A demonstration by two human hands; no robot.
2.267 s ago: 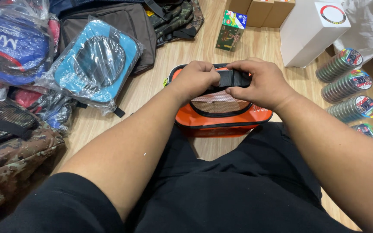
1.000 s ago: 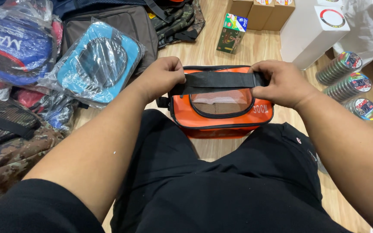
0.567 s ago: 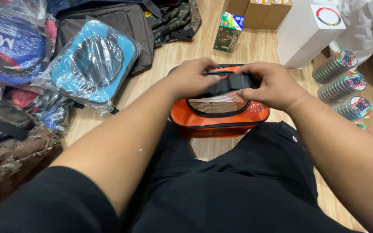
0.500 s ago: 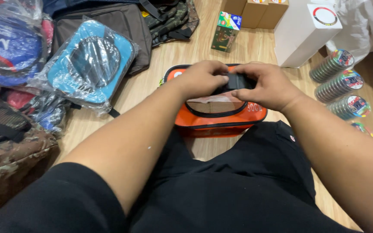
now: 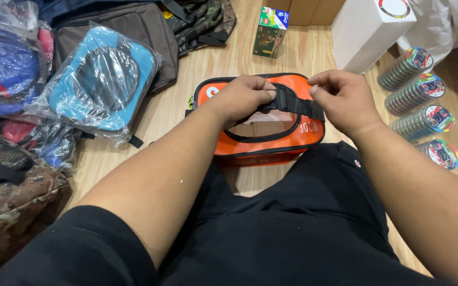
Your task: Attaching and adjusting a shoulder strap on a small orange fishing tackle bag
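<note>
On the wooden floor [image 5: 208,58] before the knees, both hands, left [image 5: 244,96] and right [image 5: 341,99], are pinching (fingers closed) the black strap [image 5: 299,105] taut across the orange bag [image 5: 261,139], steadying it.

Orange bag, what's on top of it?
A black strap lies across the orange bag, pinched by the left hand and right hand. Below it a mesh window shows. The hands cover the bag's top edge.
</note>
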